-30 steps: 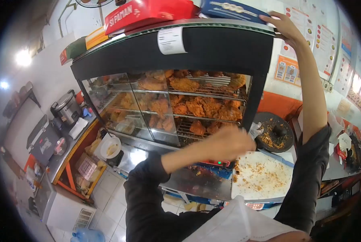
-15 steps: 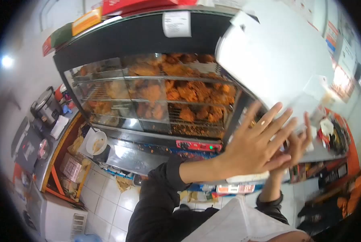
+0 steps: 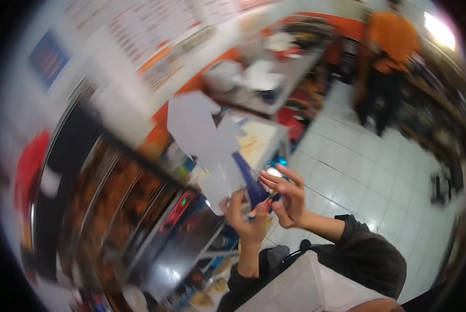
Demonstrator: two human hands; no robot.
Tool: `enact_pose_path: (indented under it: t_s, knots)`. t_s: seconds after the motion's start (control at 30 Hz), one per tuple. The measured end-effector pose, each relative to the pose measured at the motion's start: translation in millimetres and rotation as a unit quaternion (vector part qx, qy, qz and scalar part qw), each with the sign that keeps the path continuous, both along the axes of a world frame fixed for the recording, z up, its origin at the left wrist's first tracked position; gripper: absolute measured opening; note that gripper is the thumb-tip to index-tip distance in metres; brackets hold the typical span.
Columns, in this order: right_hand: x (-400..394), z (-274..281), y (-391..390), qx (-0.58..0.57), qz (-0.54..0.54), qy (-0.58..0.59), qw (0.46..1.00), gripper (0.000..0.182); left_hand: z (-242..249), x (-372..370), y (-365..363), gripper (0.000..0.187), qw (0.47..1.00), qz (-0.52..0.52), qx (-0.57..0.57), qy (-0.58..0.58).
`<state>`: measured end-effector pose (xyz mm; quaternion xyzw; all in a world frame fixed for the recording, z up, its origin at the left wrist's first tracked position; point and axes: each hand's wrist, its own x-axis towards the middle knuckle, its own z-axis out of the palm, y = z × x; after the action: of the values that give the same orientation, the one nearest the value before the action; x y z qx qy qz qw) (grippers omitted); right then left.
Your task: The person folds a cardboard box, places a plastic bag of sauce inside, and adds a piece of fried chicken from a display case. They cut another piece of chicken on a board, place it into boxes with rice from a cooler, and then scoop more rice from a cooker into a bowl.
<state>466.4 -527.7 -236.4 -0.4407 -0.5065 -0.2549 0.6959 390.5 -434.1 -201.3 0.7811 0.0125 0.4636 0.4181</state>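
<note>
A partly folded cardboard food box [image 3: 196, 127], white with a dark blue printed panel, stands out in front of me. My left hand [image 3: 243, 218] is closed on its near edge, thumb toward the blue side. At the box's right end, my right hand [image 3: 287, 197] has its near corner between thumb and bent fingers. Some small orange and green print or object shows between the hands, too blurred to name.
On the left stands a heated display cabinet [image 3: 108, 197] with fried food on racks. A counter [image 3: 274, 99] holds plastic bags and papers beyond the box. A person in an orange shirt [image 3: 391, 39] stands farther back on the tiled floor [image 3: 342, 156].
My view has swung right, from facing the cabinet to facing the counter and aisle. The box has moved away from my face, and its blue panel now shows between my hands.
</note>
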Motion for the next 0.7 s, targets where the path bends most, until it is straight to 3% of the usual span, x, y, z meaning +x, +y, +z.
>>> enact_pose_path:
  t_s: [0.03,0.07,0.13,0.17,0.23,0.33,0.4,0.47,0.53,0.6,0.63,0.67,0.7]
  knots:
    - [-16.7,7.5,-13.5,-0.015,0.009,0.151,0.988,0.06,-15.1,1.7,-16.3,0.04,0.995,-0.054,-0.087,0.013]
    - [-31.2,14.8,-27.8,-0.017,0.073,0.328,0.942,0.055,-28.7,2.3,-36.4,0.034,0.979,-0.098,-0.174,0.037]
    - [-34.5,-32.9,-59.0,-0.144,0.031,0.497,0.855,0.058,-43.9,2.7,-76.1,0.029,0.954,-0.169,-0.231,0.088]
    - [-45.8,-37.1,-75.4,-0.126,0.007,0.505,0.854,0.058,-51.3,0.2,-90.8,0.024,0.932,-0.178,-0.288,0.127]
    - [-61.8,-40.6,-103.0,-0.068,0.046,0.556,0.827,0.06,-73.8,-3.9,-109.4,0.023,0.918,-0.237,-0.253,0.192]
    - [-76.1,-59.8,-139.4,-0.087,-0.031,0.538,0.838,0.062,-96.6,-3.2,-122.5,0.024,0.899,-0.309,-0.167,0.262]
    - [-73.4,-68.5,-158.1,-0.11,-0.092,0.523,0.84,0.065,-101.4,-1.9,-131.6,0.026,0.833,-0.358,-0.278,0.317]
    - [-57.8,-65.6,-183.5,-0.166,-0.285,0.354,0.875,0.065,-114.2,3.4,-124.9,0.024,0.812,-0.367,-0.31,0.332]
    - [-42.5,-77.7,-201.9,-0.212,-0.37,0.341,0.837,0.051,-126.0,5.2,-112.8,0.023,0.699,-0.431,-0.424,0.382]
    - [-33.7,-93.7,-222.8,-0.352,-0.427,0.334,0.763,0.038,-136.3,3.4,-98.3,0.024,0.69,-0.449,-0.406,0.397]
    - [-31.1,-110.4,-225.3,-0.328,-0.438,0.315,0.776,0.025,-149.1,5.0,-88.4,0.026,0.671,-0.458,-0.395,0.429]
    - [-32.0,-113.1,-228.0,-0.327,-0.435,0.313,0.778,0.025,-162.2,7.5,-77.7,0.028,0.652,-0.467,-0.384,0.458]
    - [-32.4,-115.4,-229.1,-0.294,-0.292,0.374,0.829,0.023,-174.8,7.1,-63.7,0.032,0.626,-0.459,-0.359,0.518]
